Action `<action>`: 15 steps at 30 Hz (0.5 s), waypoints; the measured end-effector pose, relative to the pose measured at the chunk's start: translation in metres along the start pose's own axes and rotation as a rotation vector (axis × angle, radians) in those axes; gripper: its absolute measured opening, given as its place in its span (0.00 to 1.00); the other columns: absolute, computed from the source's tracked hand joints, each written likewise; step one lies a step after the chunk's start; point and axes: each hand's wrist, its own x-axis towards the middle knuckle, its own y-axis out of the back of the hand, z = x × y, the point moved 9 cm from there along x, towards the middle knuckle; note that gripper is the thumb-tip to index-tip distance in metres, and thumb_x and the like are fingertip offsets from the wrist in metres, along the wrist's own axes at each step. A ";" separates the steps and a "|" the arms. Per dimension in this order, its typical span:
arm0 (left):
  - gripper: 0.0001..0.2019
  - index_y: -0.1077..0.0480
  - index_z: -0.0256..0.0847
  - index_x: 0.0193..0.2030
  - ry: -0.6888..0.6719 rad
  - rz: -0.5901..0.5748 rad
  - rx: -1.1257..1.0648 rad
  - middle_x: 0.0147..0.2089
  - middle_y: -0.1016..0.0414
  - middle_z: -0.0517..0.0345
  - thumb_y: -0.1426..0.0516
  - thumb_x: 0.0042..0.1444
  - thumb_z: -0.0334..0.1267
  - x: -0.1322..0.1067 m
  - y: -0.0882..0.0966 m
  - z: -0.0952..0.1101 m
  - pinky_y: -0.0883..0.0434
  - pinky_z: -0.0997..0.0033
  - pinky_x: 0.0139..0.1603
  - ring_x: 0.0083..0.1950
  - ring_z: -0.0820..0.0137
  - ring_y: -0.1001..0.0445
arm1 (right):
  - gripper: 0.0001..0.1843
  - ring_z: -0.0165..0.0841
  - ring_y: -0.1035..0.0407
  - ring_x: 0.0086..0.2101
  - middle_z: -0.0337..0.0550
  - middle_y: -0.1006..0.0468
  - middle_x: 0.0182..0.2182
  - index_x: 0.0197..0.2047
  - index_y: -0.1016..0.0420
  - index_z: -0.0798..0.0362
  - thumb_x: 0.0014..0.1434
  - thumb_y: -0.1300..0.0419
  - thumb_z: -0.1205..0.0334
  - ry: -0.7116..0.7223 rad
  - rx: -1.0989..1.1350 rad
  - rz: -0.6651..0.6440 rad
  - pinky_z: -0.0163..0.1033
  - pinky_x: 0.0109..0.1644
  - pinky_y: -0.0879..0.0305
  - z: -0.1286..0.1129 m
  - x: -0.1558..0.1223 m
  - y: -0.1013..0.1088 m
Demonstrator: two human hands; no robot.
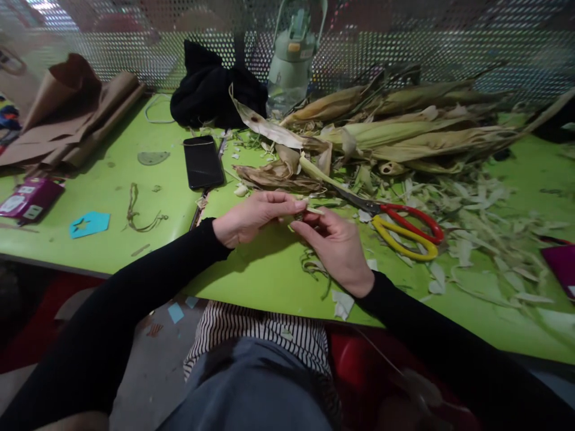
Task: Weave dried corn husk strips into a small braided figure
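Over the green table (251, 281), my left hand (260, 215) and my right hand (336, 245) meet, both closed in a pinch. Between their fingertips is a small pale corn husk strip (315, 210), partly covered by the fingers. Thin dry strands (317, 266) hang or lie just below my right hand; I cannot tell which. Scissors (404, 230) with red and yellow handles rest to the right of that hand, their blades pointing left. Behind both hands lie dry corn husks (404, 134) in a pile.
Husk scraps (489, 221) litter the right side. A black phone (203, 161), a blue cut-out tag (90, 225) and twisted strands (139, 212) lie left. Farther back are brown paper (85, 120), black cloth (211, 87) and a green bottle (291, 66) before a perforated screen (381, 42).
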 end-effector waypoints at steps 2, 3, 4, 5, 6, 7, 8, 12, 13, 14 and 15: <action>0.12 0.25 0.35 0.29 0.000 0.015 -0.020 0.29 0.27 0.63 0.32 0.53 0.41 0.003 0.000 -0.001 0.39 0.74 0.36 0.30 0.79 0.34 | 0.11 0.28 0.27 0.28 0.36 0.18 0.30 0.37 0.21 0.49 0.56 0.30 0.53 -0.098 0.107 -0.003 0.33 0.29 0.30 0.013 0.005 -0.003; 0.12 0.24 0.35 0.31 -0.014 0.025 -0.040 0.30 0.26 0.62 0.33 0.54 0.43 0.004 0.000 -0.001 0.37 0.73 0.39 0.32 0.78 0.33 | 0.13 0.28 0.26 0.27 0.36 0.18 0.30 0.37 0.21 0.49 0.54 0.29 0.51 -0.142 0.174 0.006 0.33 0.28 0.30 0.018 0.007 -0.003; 0.12 0.24 0.35 0.32 -0.025 0.035 -0.068 0.32 0.25 0.61 0.34 0.56 0.44 0.005 -0.001 0.000 0.35 0.72 0.42 0.34 0.77 0.31 | 0.15 0.28 0.26 0.27 0.35 0.18 0.29 0.37 0.22 0.49 0.53 0.28 0.49 -0.174 0.243 0.020 0.32 0.27 0.29 0.021 0.009 -0.003; 0.12 0.23 0.35 0.34 -0.034 0.045 -0.101 0.34 0.24 0.59 0.35 0.57 0.45 0.005 -0.001 0.000 0.33 0.71 0.46 0.36 0.76 0.29 | 0.17 0.28 0.26 0.26 0.35 0.19 0.28 0.37 0.23 0.50 0.51 0.27 0.48 -0.196 0.304 0.038 0.32 0.27 0.28 0.023 0.012 -0.001; 0.12 0.23 0.35 0.35 -0.039 0.056 -0.135 0.36 0.22 0.58 0.36 0.59 0.44 0.006 -0.001 0.000 0.32 0.69 0.49 0.38 0.75 0.27 | 0.18 0.27 0.26 0.26 0.34 0.19 0.27 0.36 0.23 0.50 0.50 0.27 0.47 -0.208 0.350 0.058 0.33 0.28 0.27 0.023 0.013 0.001; 0.10 0.23 0.35 0.35 -0.043 0.068 -0.167 0.38 0.21 0.57 0.36 0.59 0.42 0.006 -0.001 -0.001 0.32 0.69 0.51 0.40 0.74 0.26 | 0.18 0.27 0.26 0.25 0.34 0.19 0.26 0.35 0.24 0.50 0.49 0.26 0.47 -0.216 0.382 0.074 0.33 0.29 0.26 0.023 0.014 0.003; 0.08 0.22 0.35 0.36 -0.049 0.082 -0.194 0.39 0.20 0.56 0.36 0.60 0.40 0.007 0.001 -0.001 0.32 0.69 0.52 0.41 0.74 0.25 | 0.19 0.27 0.26 0.25 0.34 0.20 0.25 0.35 0.24 0.50 0.49 0.26 0.47 -0.224 0.401 0.083 0.33 0.30 0.25 0.022 0.014 0.004; 0.12 0.22 0.36 0.36 -0.015 0.109 -0.268 0.40 0.19 0.53 0.40 0.64 0.43 0.009 0.004 -0.006 0.30 0.68 0.52 0.43 0.71 0.23 | 0.18 0.26 0.25 0.26 0.35 0.18 0.26 0.33 0.25 0.51 0.49 0.26 0.48 -0.257 0.437 0.088 0.32 0.32 0.25 0.019 0.013 0.005; 0.16 0.22 0.36 0.36 -0.002 0.097 -0.281 0.40 0.19 0.52 0.42 0.64 0.47 0.009 0.003 -0.007 0.30 0.67 0.52 0.43 0.71 0.23 | 0.18 0.26 0.25 0.26 0.35 0.18 0.27 0.32 0.25 0.51 0.49 0.26 0.48 -0.264 0.444 0.088 0.32 0.32 0.26 0.019 0.012 0.005; 0.18 0.23 0.36 0.36 -0.004 0.074 -0.280 0.39 0.19 0.51 0.42 0.64 0.50 0.009 0.001 -0.007 0.30 0.67 0.51 0.42 0.70 0.24 | 0.18 0.26 0.24 0.27 0.35 0.18 0.27 0.32 0.24 0.50 0.50 0.26 0.47 -0.270 0.449 0.088 0.31 0.32 0.26 0.019 0.012 0.004; 0.18 0.23 0.36 0.36 -0.022 0.046 -0.265 0.39 0.19 0.52 0.40 0.62 0.51 0.008 -0.002 -0.005 0.30 0.68 0.49 0.41 0.71 0.24 | 0.18 0.27 0.24 0.28 0.35 0.18 0.27 0.33 0.25 0.50 0.50 0.27 0.47 -0.279 0.453 0.084 0.32 0.32 0.26 0.019 0.012 0.003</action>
